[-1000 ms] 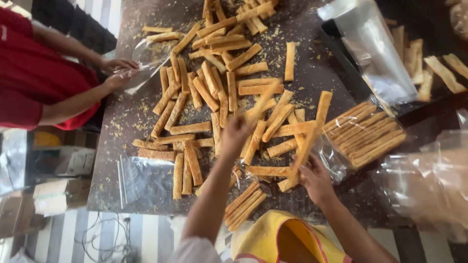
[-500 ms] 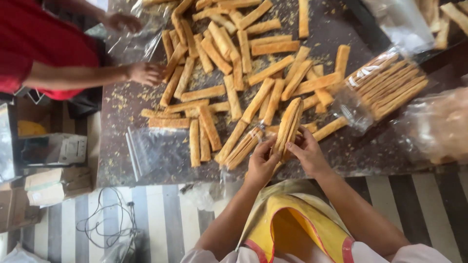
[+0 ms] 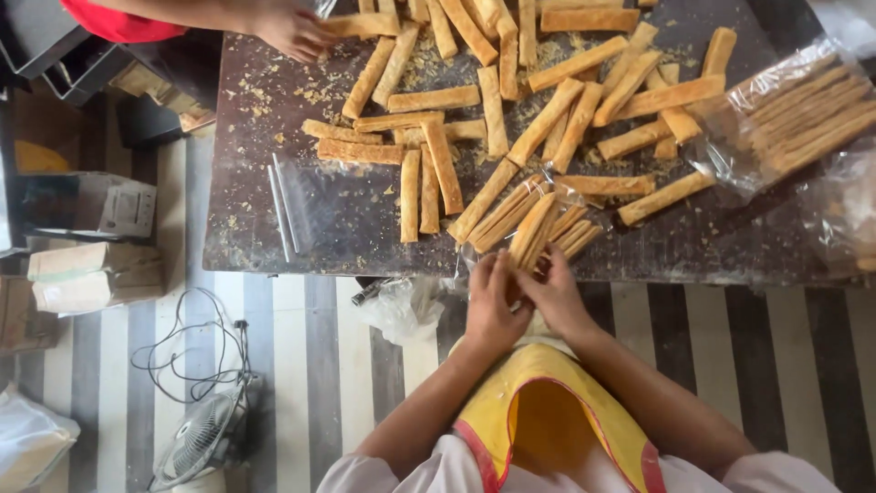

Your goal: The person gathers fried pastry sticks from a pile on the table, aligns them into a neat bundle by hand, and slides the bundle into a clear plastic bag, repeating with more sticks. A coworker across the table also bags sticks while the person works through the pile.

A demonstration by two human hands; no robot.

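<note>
My left hand (image 3: pixel 493 306) and right hand (image 3: pixel 557 292) meet just off the near edge of the dark table (image 3: pixel 265 228), both pinching the near ends of a small bundle of fried sticks (image 3: pixel 534 228). The bundle's long axis runs away from me and tilts a little right, so the sticks lie straight ahead of both grips, over the table's near edge. Neither hand is nearer; they press on it from either side. I count about 3 sticks in the bundle, though they overlap and I cannot be sure. Beside it, on the table, a clear bag (image 3: pixel 511 215) lies already holding more sticks. Loose sticks (image 3: pixel 438 169) cover the table's middle, well over 20. 1 filled packet (image 3: pixel 785 119) sits at the table's right end. 1 other person's hand (image 3: pixel 292 32) rests at the far left corner
</note>
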